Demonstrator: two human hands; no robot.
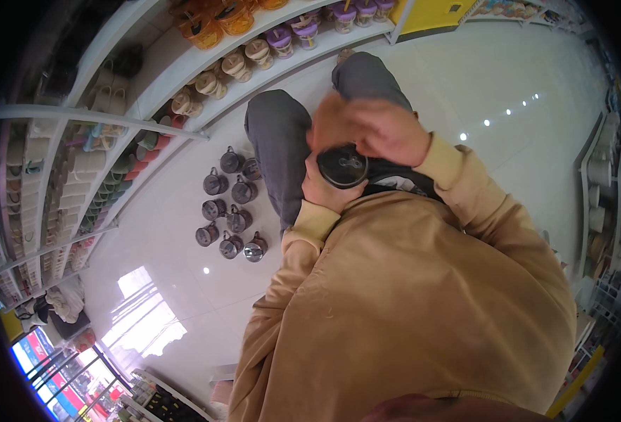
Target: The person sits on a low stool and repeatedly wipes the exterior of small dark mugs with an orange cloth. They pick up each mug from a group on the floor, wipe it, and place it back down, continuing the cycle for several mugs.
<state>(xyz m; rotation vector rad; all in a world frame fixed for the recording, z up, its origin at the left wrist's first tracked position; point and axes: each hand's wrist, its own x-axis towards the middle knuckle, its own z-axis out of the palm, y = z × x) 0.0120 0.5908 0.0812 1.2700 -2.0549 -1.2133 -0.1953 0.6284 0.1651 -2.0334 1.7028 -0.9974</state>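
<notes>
My left hand (pixel 329 192) is wrapped around a dark lidded mug (pixel 343 166), held upright between my knees. Its round, dark top faces up, with a paler mark in the middle. Blurred by motion, my right hand (pixel 392 129) is at the mug's far right rim, holding what looks like an orange-brown cloth (pixel 329 124). The cloth hangs just beyond the mug; whether it touches the rim I cannot tell. On the floor to the left of my knee stand several similar dark see-through mugs (pixel 238 219) with handles and lids, in loose rows.
White shelving (pixel 157 129) curves along the left and far side, stocked with mugs. Beige-lidded cups (pixel 236 66), purple-lidded cups (pixel 305 34) and orange containers (pixel 205 31) line the far shelves. Another shelf (pixel 587 184) of pale crockery stands to the right. The tiled floor (pixel 521 79) is glossy.
</notes>
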